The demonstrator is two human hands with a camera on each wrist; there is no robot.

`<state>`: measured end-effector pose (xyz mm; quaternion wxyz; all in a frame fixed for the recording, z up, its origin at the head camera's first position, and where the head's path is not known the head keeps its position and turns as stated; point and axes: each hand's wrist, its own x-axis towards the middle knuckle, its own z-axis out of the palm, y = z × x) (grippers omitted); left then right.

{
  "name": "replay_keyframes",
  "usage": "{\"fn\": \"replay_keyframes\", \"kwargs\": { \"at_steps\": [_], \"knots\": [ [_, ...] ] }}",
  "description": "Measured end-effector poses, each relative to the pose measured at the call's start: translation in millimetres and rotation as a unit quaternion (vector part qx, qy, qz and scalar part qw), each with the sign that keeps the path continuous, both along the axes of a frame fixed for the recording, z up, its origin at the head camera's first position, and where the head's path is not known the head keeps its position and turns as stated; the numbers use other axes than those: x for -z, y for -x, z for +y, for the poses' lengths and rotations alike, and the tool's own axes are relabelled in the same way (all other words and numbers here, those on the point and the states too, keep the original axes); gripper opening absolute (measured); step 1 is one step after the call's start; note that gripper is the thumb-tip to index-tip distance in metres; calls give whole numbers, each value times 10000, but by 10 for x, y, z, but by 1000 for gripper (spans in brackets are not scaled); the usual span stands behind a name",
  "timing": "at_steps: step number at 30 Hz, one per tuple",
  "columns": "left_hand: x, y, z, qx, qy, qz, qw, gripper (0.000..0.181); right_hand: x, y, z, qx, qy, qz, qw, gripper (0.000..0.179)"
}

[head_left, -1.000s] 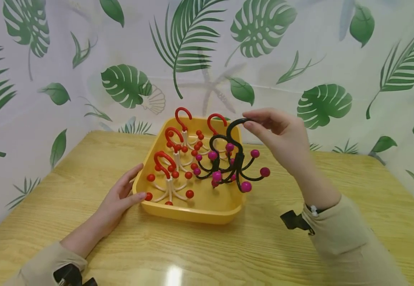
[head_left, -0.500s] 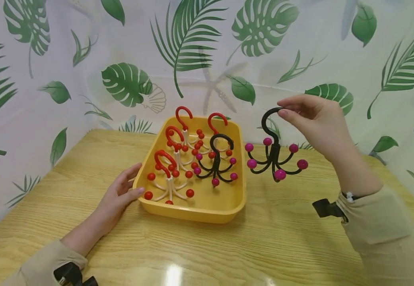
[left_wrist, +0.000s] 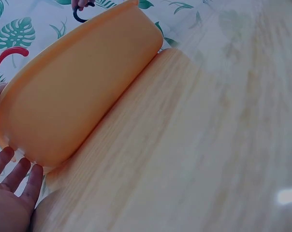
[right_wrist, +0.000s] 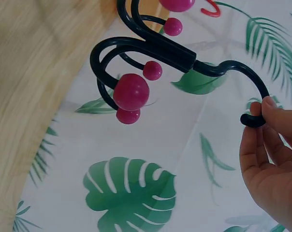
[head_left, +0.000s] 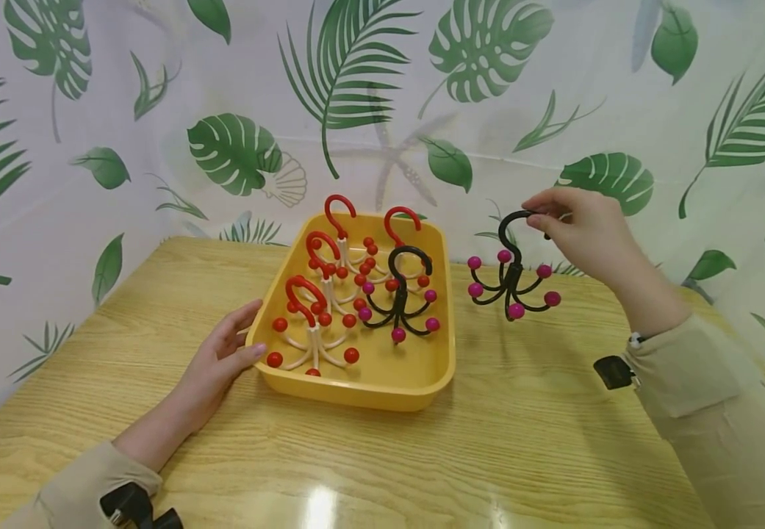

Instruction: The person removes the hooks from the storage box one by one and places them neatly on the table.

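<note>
My right hand [head_left: 583, 228] pinches the curved top of a black multi-arm hook hanger [head_left: 513, 279] with magenta ball tips, right of the yellow tray [head_left: 356, 397]. In the right wrist view, thumb and fingers hold the end of that hook. The hanger hangs slightly tilted over the table. My left hand [head_left: 223, 360] rests at the tray's near left corner, thumb at the rim and fingers along the outer wall; the left wrist view shows those fingers [left_wrist: 32, 181] nearly straight. A second black hanger [head_left: 400, 297] stands inside the tray, beside several white hangers [head_left: 314, 338] with red hooks and red balls.
The tray sits on a wood-grain table [head_left: 223, 470], left of its middle. Behind the table rises a white leaf-print backdrop [head_left: 382, 88], close behind the tray's far side. Tabletop extends in front of the tray and to both sides.
My right hand has carried the black hanger from above the tray out to the right, then slightly lower with a small tilt. The left hand has stayed at the tray's corner.
</note>
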<state>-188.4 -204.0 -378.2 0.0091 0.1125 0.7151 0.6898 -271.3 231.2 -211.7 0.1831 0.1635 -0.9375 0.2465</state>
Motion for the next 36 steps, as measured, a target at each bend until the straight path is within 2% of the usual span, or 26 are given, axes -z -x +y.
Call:
{"fn": "replay_keyframes", "kwargs": {
  "at_steps": [8, 18, 28, 36],
  "knots": [
    [13, -1, -12, -97, -15, 24, 9999, 60, 95, 280, -8, -23, -206, -378, 9991, 24],
    [18, 13, -14, -81, -20, 28, 10000, 59, 206, 559, -72, 59, -207, -493, 9986, 23],
    [23, 24, -12, -35, -147, 74, 9999, 60, 348, 710, -112, 286, 296, -537, 9977, 22],
    [30, 23, -14, -27, -167, 85, 9998, 59, 473, 825, -157, 426, 441, -455, 9971, 20]
  ]
}}
